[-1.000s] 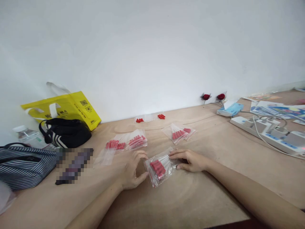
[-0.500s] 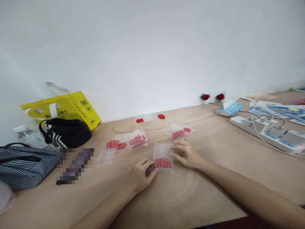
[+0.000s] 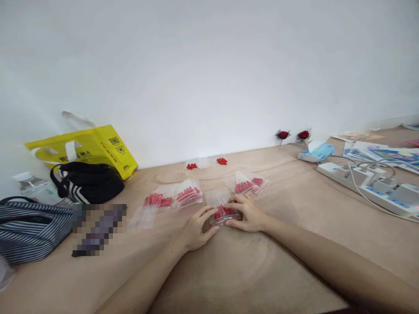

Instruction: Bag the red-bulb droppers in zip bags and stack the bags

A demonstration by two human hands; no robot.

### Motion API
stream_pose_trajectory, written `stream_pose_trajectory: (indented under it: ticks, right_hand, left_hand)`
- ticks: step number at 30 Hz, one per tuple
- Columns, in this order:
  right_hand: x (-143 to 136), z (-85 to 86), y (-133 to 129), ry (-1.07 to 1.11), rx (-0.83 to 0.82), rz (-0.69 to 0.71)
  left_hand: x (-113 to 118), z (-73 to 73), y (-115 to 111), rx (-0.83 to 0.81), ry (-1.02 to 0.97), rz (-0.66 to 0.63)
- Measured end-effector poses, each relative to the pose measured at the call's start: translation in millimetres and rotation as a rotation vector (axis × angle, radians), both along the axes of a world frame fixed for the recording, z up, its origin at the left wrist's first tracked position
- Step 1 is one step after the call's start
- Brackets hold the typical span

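Observation:
A small stack of clear zip bags [image 3: 220,205] with red pieces at their near end lies flat on the wooden table [image 3: 255,270]. My left hand [image 3: 197,227] presses on the stack's left near corner with its fingers. On the stack's right near side rests my right hand [image 3: 245,212], fingers curled over the red pieces. Both hands pinch the stack between them. More bags of red pieces [image 3: 186,195] lie just beyond to the left, and another pile of bags [image 3: 247,183] sits beyond to the right.
Loose red pieces [image 3: 206,163] lie by the wall. At the left are a yellow bag [image 3: 94,146], a black pouch [image 3: 87,183], a striped bag [image 3: 31,229] and a water bottle [image 3: 31,185]. Power strips with cables [image 3: 369,185], a tissue pack [image 3: 316,152] and papers fill the right.
The stack was turned from slanted to lengthwise and slid away from me toward the other bags. Both hands followed and now close on its near end.

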State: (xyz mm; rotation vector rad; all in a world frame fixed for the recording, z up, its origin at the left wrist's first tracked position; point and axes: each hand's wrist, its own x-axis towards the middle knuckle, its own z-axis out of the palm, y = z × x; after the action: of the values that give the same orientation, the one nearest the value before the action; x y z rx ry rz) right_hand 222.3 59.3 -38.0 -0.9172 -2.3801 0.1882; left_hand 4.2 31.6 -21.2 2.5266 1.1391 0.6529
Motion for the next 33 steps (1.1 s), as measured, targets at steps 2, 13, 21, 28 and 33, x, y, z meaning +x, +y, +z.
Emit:
stream_pose_trajectory:
  ticks: [2, 13, 21, 28, 33]
  right_hand:
    - [-2, -0.3, -1, -0.012, 0.02, -0.036]
    - [-21, 2.1, 5, -0.247, 0.26, -0.101]
    - [-22, 0.3, 9, -0.292, 0.324, -0.067]
    - [15, 0.3, 3, -0.159, 0.192, 0.086]
    - [36, -7.0, 5, -0.159, 0.383, 0.072]
  left_hand:
    - [1, -0.4, 0, -0.01, -0.014, 0.021]
    - [2, -3.1, -2, -0.033, -0.036, 0.032]
    - [3, -2.8, -1, 0.008, -0.03, 0.032]
    - [-7, -4.5, 2, 0.248, 0.046, -0.02]
    - [-22, -8.2, 7, 0.647, 0.137, -0.176]
